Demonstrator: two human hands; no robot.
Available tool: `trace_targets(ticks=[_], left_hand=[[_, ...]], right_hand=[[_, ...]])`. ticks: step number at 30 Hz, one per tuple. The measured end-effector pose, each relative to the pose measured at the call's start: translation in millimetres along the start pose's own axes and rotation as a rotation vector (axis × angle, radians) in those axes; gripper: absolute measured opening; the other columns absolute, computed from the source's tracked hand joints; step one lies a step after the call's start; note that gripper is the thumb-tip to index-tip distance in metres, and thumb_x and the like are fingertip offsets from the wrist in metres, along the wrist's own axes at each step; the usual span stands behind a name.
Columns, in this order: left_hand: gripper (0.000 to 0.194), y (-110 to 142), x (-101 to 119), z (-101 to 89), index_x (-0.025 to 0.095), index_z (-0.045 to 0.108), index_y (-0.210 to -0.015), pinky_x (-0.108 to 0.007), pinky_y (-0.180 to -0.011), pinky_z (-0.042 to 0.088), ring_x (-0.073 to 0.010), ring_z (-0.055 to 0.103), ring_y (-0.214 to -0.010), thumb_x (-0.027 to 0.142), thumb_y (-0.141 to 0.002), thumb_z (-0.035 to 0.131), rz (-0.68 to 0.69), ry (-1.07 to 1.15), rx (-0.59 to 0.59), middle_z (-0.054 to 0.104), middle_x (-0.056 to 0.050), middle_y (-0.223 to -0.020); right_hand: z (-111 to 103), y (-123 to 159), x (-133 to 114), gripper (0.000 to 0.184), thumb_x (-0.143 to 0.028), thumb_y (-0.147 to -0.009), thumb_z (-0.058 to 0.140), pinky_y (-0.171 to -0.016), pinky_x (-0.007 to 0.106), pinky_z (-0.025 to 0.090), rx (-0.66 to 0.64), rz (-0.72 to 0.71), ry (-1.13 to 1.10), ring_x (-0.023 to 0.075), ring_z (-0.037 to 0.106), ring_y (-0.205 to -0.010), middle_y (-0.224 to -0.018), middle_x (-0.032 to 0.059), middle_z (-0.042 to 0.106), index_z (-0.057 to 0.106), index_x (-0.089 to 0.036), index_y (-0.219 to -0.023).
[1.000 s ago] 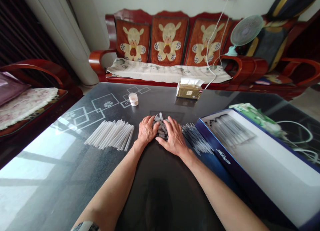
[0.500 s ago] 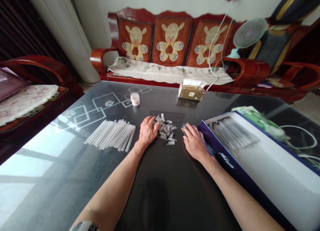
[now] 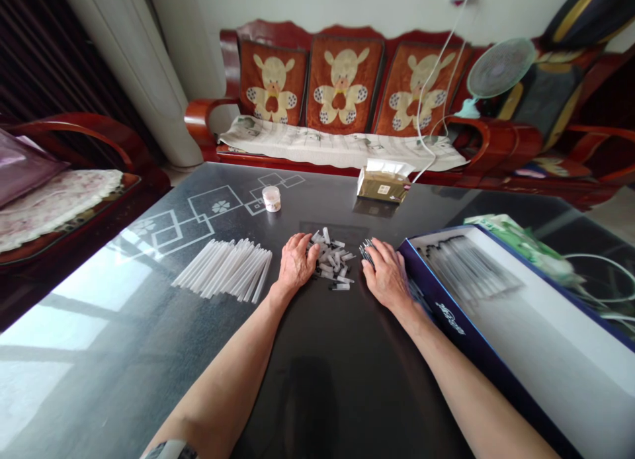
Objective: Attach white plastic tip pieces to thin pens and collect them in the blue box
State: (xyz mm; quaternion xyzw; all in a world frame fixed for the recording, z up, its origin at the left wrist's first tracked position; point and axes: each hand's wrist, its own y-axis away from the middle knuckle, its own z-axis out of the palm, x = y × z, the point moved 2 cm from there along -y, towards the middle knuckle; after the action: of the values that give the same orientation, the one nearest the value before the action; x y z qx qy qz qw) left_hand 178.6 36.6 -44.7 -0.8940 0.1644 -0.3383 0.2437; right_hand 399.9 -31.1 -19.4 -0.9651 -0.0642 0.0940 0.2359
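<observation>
The left hand (image 3: 297, 264) is lying open against a pile of small white plastic pieces (image 3: 331, 260) mid-tabletop (image 3: 347, 379), well apart from the right hand (image 3: 388, 276), which is resting on dark-tipped rods (image 3: 367, 251) beside a blue box (image 3: 476, 333). White tubes (image 3: 223, 270) are lying left of the left hand.

A dark glass tabletop (image 3: 124, 379) is printed with white outlined squares toward its far left. A tissue box (image 3: 383, 184) and a small lidded jar (image 3: 271, 198) are set near the far edge. White plastic tubes (image 3: 223, 270) are laid side by side left of centre, short plastic pieces (image 3: 331, 260) are heaped mid-table, and an open blue-rimmed box (image 3: 459, 317) is placed at the right edge.
</observation>
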Motion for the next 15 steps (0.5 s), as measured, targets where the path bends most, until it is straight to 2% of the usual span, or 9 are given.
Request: trace_targets(ticks=[3, 6, 9, 12, 15], left_hand=[[0.039, 0, 1, 0.0, 0.016, 0.061, -0.118, -0.043, -0.104, 0.043, -0.0247, 0.055, -0.117, 0.042, -0.095, 0.042, 0.007, 0.003, -0.005, 0.061, -0.013, -0.122], [0.039, 0, 1, -0.4, 0.017, 0.061, -0.119, -0.043, -0.104, 0.043, -0.0247, 0.055, -0.118, 0.041, -0.095, 0.042, 0.002, 0.006, -0.007, 0.061, -0.013, -0.123], [0.039, 0, 1, -0.3, 0.017, 0.061, -0.119, -0.044, -0.105, 0.042, -0.0253, 0.054, -0.119, 0.041, -0.095, 0.043, -0.017, 0.004, -0.009, 0.06, -0.014, -0.124], [0.04, 0, 1, 0.4, 0.016, 0.061, -0.119, -0.045, -0.104, 0.042, -0.0259, 0.054, -0.119, 0.041, -0.095, 0.042, -0.017, 0.0, -0.017, 0.06, -0.015, -0.124], [0.041, 0, 0, 1.1, 0.015, 0.061, -0.119, -0.045, -0.104, 0.043, -0.026, 0.054, -0.119, 0.042, -0.095, 0.041, -0.006, -0.003, -0.014, 0.061, -0.015, -0.123]], right_hand=[[-6, 7, -22, 0.041, -0.034, -0.092, 0.048, -0.109, 0.051, 0.031, 0.025, -0.125, -0.093, 0.0307, 0.039, -0.132, -0.143, 0.0138, 0.047, 0.055, -0.014, -0.127], [-1, 11, -45, 0.047, -0.037, -0.09, 0.052, -0.109, 0.049, 0.034, -0.056, -0.248, -0.192, 0.0301, 0.037, -0.135, -0.147, 0.0141, 0.042, 0.051, -0.014, -0.131], [7, 10, -58, 0.047, -0.034, -0.089, 0.052, -0.108, 0.048, 0.036, -0.099, -0.258, -0.218, 0.0298, 0.039, -0.134, -0.145, 0.015, 0.044, 0.051, -0.013, -0.131], [0, 4, -58, 0.046, -0.033, -0.09, 0.052, -0.11, 0.046, 0.036, -0.055, -0.236, -0.219, 0.0287, 0.041, -0.132, -0.143, 0.0156, 0.045, 0.051, -0.012, -0.13], [-29, -10, -40, 0.037, -0.031, -0.09, 0.05, -0.108, 0.044, 0.038, 0.022, -0.209, -0.178, 0.0275, 0.047, -0.127, -0.137, 0.0144, 0.051, 0.058, -0.014, -0.123]])
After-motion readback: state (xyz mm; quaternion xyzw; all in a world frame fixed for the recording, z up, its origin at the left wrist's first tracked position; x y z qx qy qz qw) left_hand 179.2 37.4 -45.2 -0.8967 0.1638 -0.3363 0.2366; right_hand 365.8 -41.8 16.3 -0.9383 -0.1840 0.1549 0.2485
